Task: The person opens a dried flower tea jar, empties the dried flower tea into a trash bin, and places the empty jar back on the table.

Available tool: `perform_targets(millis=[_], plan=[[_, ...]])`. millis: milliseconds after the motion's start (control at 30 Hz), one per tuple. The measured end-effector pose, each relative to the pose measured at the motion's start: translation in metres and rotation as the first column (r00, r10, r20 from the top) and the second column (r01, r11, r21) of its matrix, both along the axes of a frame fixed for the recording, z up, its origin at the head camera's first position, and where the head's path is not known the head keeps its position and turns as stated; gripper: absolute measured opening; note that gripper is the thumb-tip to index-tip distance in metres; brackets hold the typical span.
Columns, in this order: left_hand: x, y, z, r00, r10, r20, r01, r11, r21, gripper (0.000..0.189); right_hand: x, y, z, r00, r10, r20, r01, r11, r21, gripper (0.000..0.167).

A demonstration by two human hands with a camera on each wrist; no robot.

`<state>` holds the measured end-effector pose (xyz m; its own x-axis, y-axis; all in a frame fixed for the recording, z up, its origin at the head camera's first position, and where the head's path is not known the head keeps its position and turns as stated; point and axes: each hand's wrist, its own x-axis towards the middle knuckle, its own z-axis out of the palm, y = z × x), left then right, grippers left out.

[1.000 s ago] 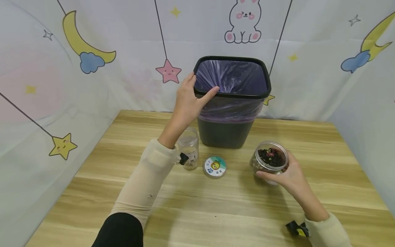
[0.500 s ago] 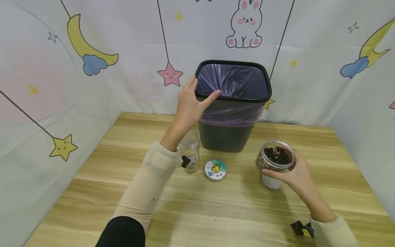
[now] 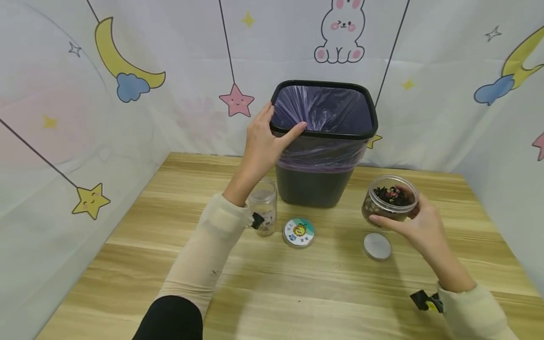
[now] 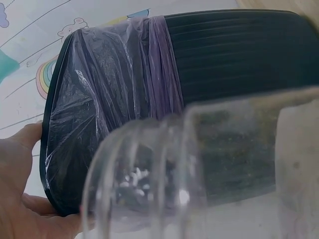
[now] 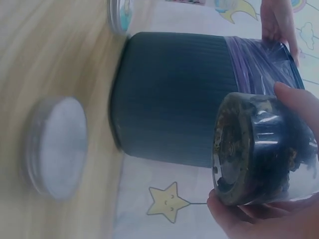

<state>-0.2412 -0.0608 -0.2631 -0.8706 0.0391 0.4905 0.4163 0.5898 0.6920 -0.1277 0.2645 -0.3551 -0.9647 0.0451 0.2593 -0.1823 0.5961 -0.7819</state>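
Observation:
At the back of the table stands a dark trash bin [image 3: 314, 186] with a black rim, lined with a purple translucent bag [image 3: 331, 153]. My left hand [image 3: 265, 139] grips the bin's left front corner at the rim, thumb over the front edge. In my right hand [image 3: 418, 224] is a clear jar [image 3: 369, 208], held above the table, slightly tilted, with dark dried tea and pinkish bits inside. The right wrist view shows the jar's base [image 5: 232, 149], with thumb and fingers on opposite sides. Below the jar a plain whitish lid [image 3: 377, 246] lies on the table.
A second clear jar [image 3: 264, 212] stands upright beside the bin, partly behind my left forearm. Right of it lies a round lid [image 3: 299, 231] with a printed sun. White cloth walls [image 3: 191, 61] with cartoon prints enclose the wooden table [image 3: 323, 293].
My right hand has lifted the tea jar off the table, up and slightly right, uncovering the whitish lid beneath it. The left hand keeps its grip on the bin's rim.

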Motion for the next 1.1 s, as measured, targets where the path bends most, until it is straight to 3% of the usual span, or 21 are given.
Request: perform_targets(millis=[333, 500, 767, 933, 1100], plan=[[-0.003, 0.000, -0.002, 0.999, 0.003, -0.053, -0.003, 1.000, -0.004, 0.094, -0.010, 0.011, 0.031, 0.996, -0.084, 0.035, 0.086, 0.995, -0.054, 0.095], [-0.004, -0.003, -0.002, 0.999, 0.019, -0.030, -0.020, 0.999, -0.033, 0.099, -0.018, 0.016, 0.045, 0.995, -0.099, 0.033, 0.101, 0.993, -0.057, 0.093], [-0.007, -0.006, 0.003, 0.998, -0.004, -0.059, 0.003, 1.000, -0.009, 0.097, -0.031, 0.019, 0.062, 0.995, -0.100, -0.026, 0.097, 0.990, -0.099, 0.089], [-0.007, -0.008, 0.006, 1.000, 0.001, -0.029, -0.001, 1.000, 0.010, 0.099, -0.040, 0.019, 0.072, 0.992, -0.092, -0.089, 0.078, 0.986, -0.147, 0.090], [-0.008, -0.010, 0.001, 1.000, 0.002, -0.024, -0.001, 1.000, 0.024, 0.097, -0.046, 0.018, 0.082, 0.988, -0.093, -0.122, 0.073, 0.985, -0.159, 0.093]])
